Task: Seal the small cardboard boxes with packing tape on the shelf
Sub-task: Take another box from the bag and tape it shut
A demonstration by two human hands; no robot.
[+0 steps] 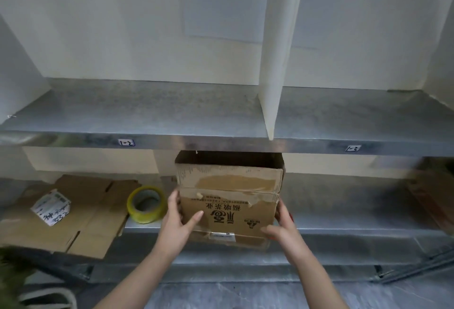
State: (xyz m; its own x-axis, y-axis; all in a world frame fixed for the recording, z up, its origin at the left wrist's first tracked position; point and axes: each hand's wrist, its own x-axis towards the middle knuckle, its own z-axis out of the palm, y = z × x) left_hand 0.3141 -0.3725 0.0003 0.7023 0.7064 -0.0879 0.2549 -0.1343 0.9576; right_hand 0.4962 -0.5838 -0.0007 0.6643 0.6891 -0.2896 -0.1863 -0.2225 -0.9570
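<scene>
A brown cardboard box [231, 193] with upside-down printing and torn tape marks stands on the lower metal shelf [344, 213], its top open. My left hand [178, 218] grips its left side, thumb across the front face. My right hand [282, 227] grips its right lower corner. A roll of yellowish packing tape [146, 204] lies on the shelf just left of the box.
A flattened cardboard sheet [81, 215] lies at the left with a small white printed package [51, 206] on it. The upper metal shelf [147, 112] has a white divider [272, 87]. Another brown box [434, 193] sits at the far right.
</scene>
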